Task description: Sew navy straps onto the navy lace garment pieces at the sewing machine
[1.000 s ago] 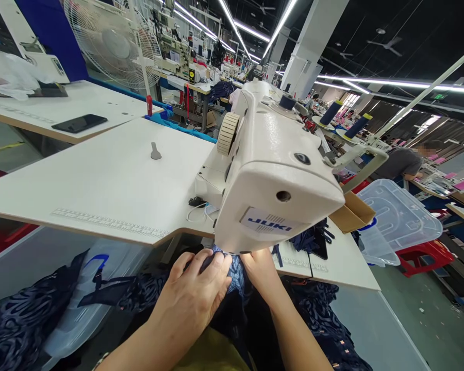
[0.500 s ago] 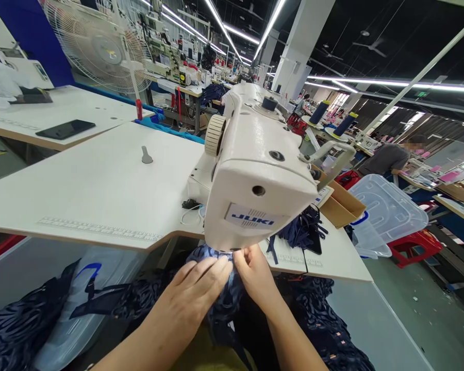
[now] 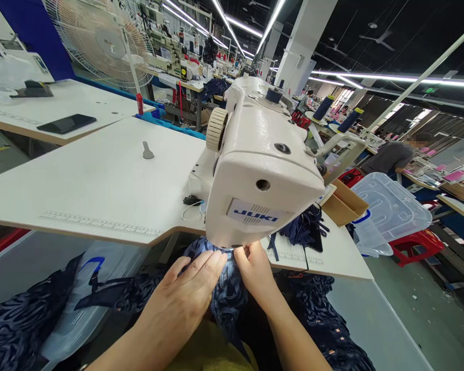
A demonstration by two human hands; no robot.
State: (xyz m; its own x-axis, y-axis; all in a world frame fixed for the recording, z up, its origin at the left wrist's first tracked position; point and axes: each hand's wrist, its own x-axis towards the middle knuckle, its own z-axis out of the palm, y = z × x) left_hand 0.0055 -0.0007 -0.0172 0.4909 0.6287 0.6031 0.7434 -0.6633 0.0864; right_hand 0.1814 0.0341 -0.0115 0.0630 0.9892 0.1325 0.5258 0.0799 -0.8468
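Observation:
A navy garment [image 3: 230, 288] with a swirling pattern runs under the head of a white sewing machine [image 3: 268, 172] and hangs down toward my lap. My left hand [image 3: 189, 288] lies on it, fingers stretched flat just short of the machine head, the thumb out of sight. Close to the needle area, my right hand [image 3: 255, 270] pinches the garment's edge between thumb and bent fingers. The machine head hides the needle and presser foot.
More navy patterned pieces [image 3: 27, 314] hang at left over a clear plastic bin [image 3: 75, 324]; another pile [image 3: 325, 319] lies lower right. Navy strips [image 3: 301, 226], a cardboard box [image 3: 342, 201] and a flat grey metal piece [image 3: 147, 150] are on the table [image 3: 100, 175]. A person [image 3: 388, 157] sits farther right.
Compared with a second ago, more of the garment shows between and below my hands. The view has shifted a little. My left fingers are straighter; the right hand keeps its pinch.

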